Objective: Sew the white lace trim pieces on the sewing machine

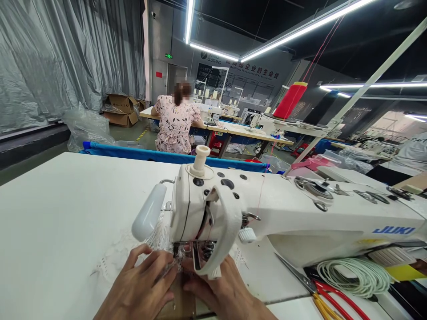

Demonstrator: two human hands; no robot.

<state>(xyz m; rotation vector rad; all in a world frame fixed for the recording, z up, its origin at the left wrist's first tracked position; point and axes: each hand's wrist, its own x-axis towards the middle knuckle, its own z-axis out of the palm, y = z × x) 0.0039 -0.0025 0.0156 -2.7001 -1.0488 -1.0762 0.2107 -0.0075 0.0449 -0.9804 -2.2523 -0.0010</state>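
A white sewing machine [213, 213] stands in front of me, with its needle area low in the middle of the head view. White lace [160, 235] lies under and to the left of the machine's head. My left hand [143, 280] is closed on the near edge of the lace, just left of the presser foot, fingers bent. On the other side, my right hand [227, 289] is closed at the lace, thumb and forefinger drawn together beside the foot. The white guard arm of the machine hides part of its fingers.
Red-handled scissors [333, 298] and a coil of pale cord [353, 275] lie at right. A grey-white lamp [150, 213] juts from the machine's left side. A red thread cone [291, 101] stands behind. A person [176, 120] sits at a farther table.
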